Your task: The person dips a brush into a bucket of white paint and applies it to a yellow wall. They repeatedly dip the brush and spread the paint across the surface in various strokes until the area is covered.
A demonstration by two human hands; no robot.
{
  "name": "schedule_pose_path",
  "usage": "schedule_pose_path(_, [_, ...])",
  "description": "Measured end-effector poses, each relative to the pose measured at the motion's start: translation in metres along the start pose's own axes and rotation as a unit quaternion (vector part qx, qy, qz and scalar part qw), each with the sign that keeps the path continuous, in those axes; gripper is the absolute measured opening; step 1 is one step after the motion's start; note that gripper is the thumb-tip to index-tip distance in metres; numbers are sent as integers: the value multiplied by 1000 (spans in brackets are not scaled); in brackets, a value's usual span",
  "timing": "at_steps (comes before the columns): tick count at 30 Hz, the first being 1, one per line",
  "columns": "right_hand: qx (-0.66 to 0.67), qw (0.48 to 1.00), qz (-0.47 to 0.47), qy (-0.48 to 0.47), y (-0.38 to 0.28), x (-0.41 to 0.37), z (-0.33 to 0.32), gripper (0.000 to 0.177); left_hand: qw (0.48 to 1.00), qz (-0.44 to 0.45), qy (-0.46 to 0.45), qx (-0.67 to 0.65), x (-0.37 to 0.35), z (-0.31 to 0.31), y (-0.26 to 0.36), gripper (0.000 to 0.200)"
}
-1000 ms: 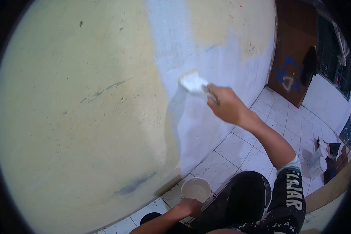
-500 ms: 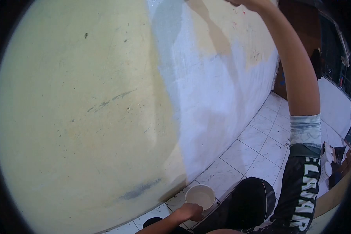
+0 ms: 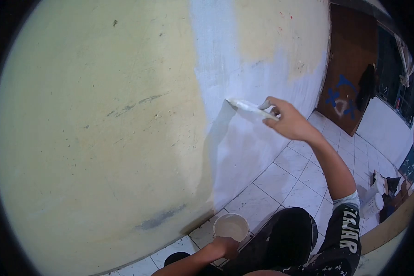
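My right hand (image 3: pixel 287 120) is closed around the handle of a paintbrush (image 3: pixel 247 106) coated in white. The brush's tip touches the wall within a white painted area (image 3: pixel 257 138), and its shadow falls below it. To the left, the wall (image 3: pixel 110 152) is pale yellow with scuffs and grey marks. Low down, my left hand (image 3: pixel 225 247) grips the near rim of a white bucket (image 3: pixel 231 225) with pale liquid inside. The fingers inside the bucket's edge are partly hidden.
White tiles (image 3: pixel 280 184) run along the wall's foot. My dark-clothed knee (image 3: pixel 292 230) is beside the bucket. A brown door (image 3: pixel 349 64) with blue markings stands at the far right. White containers (image 3: pixel 373 204) and clutter lie on the right.
My right hand has come down from the top of the view, bringing the brush into sight against the white area. My left hand stays at the bucket. The view has shifted slightly.
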State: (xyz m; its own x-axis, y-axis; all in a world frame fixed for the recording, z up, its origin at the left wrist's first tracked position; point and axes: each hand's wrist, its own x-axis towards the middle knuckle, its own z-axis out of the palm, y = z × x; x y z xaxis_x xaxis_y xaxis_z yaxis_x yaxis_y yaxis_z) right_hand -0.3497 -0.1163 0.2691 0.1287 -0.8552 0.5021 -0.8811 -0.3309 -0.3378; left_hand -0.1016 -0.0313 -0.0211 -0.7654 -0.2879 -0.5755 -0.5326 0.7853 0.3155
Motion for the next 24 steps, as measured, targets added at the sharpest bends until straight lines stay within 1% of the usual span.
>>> schedule_pose_path(2, [108,983,138,-56,-14,0,-36,34,1000,-3,5,-1,-6,-4,5,35])
schedule_pose_path(3, [139,983,118,-22,-18,2,-53,33,1000,-5,5,-1,-4,-2,3,35])
schedule_pose_path(4, [170,981,98,12,-22,8,-69,32,1000,-7,-5,-3,0,3,-1,39])
schedule_pose_path(5, [160,984,54,58,-27,18,-84,31,1000,-8,-14,-6,2,5,-3,44])
schedule_pose_path(6, [150,983,10,104,-29,31,-97,32,1000,-9,-15,-6,0,3,-2,44])
schedule_pose_path(8, [259,956,-42,130,-28,71,-122,29,1000,-18,-19,-7,-3,-2,-2,44])
schedule_pose_path(10, [327,937,-95,79,-33,108,-149,29,1000,-19,-19,-10,3,3,-6,44])
schedule_pose_path(11, [329,936,-95,79,-33,129,-159,29,1000,-21,-17,-12,6,4,-8,44])
schedule_pose_path(12, [430,898,-79,46,-34,150,-166,26,1000,-22,-17,-13,8,4,-9,44])
schedule_pose_path(13, [526,848,-60,12,-36,161,-166,33,1000,-24,-16,-9,9,4,-9,43])
schedule_pose_path(14, [528,847,-59,12,-48,159,-151,33,1000,-26,-15,-7,11,5,-9,43])
schedule_pose_path(15, [535,843,-36,33,-56,154,-130,25,999,-26,-17,-8,11,6,-9,43])
schedule_pose_path(16, [542,839,-14,54,-62,146,-113,30,999,-27,-17,-3,11,5,-8,43])
schedule_pose_path(17, [493,870,-12,12,-50,143,-93,30,999,-28,-17,2,10,4,-9,43])
schedule_pose_path(18, [546,838,9,22,-44,133,-70,31,999,-27,-18,2,7,3,-10,43])
schedule_pose_path(19, [535,845,23,20,-29,123,-50,33,1000,-21,-15,-4,3,0,-10,44])
schedule_pose_path(20, [562,825,48,25,-20,107,-29,36,1000,-15,-10,-9,1,-2,-9,44])
schedule_pose_path(21, [565,820,91,7,-5,90,-8,37,1000,-12,-9,-10,0,-3,-10,44])
schedule_pose_path(23, [567,812,140,-16,16,52,31,33,1000,-14,-21,-2,-2,-3,-11,44])
schedule_pose_path(24, [559,808,182,-23,18,31,43,31,1000,-11,-20,-3,-3,-4,-12,44])
